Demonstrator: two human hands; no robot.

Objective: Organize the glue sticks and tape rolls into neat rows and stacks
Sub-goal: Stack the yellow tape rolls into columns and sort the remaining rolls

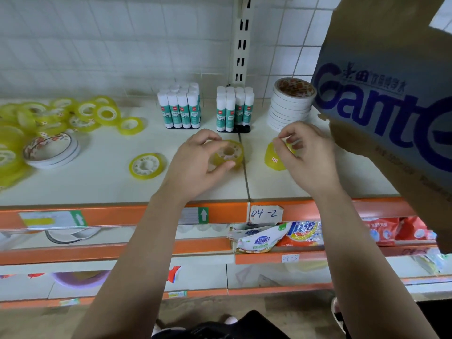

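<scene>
As you reach over the middle of the shelf (pixel 97 184), your left grip (pixel 195 165) curls round one yellow tape roll (pixel 230 152) and your right grip (pixel 308 155) pinches a second yellow roll (pixel 274 161). Glue sticks (pixel 179 107) stand along the back edge, and loose rolls (pixel 73 113) lie toward the left end.

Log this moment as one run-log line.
left hand: grips yellow tape roll | right hand: pinches second yellow roll | glue sticks: upright, grouped | loose rolls: scattered far left
</scene>
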